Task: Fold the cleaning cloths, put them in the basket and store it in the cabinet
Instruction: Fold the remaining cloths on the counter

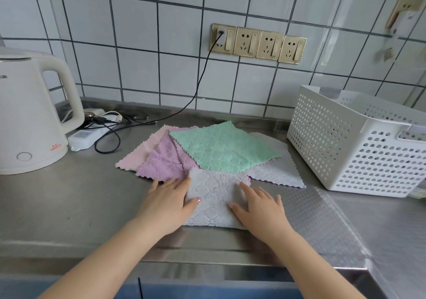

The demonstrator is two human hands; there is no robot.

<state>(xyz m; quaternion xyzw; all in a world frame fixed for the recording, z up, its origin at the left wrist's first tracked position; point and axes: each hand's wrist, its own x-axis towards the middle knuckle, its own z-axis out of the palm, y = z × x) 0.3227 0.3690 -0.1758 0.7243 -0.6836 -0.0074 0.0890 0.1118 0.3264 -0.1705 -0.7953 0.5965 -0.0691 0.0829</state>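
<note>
Cloths were spread in a loose pile on the steel desk (69, 202), with a grey cloth (213, 197) laid nearest the front edge. Both hands were pressed flat on it, fingers spread and closed on nothing: the left hand (169, 204) on its left edge, the right hand (260, 209) on its right part. Behind it a green cloth (224, 148) was seen on top of a purple cloth (164, 160), a pink cloth (143, 148) and a second grey cloth (280, 168). A white perforated basket (345, 142) stood to the right, just beside the pile. A white kettle (30, 114) stood at the left, with cables (110, 135) beside it.
</note>
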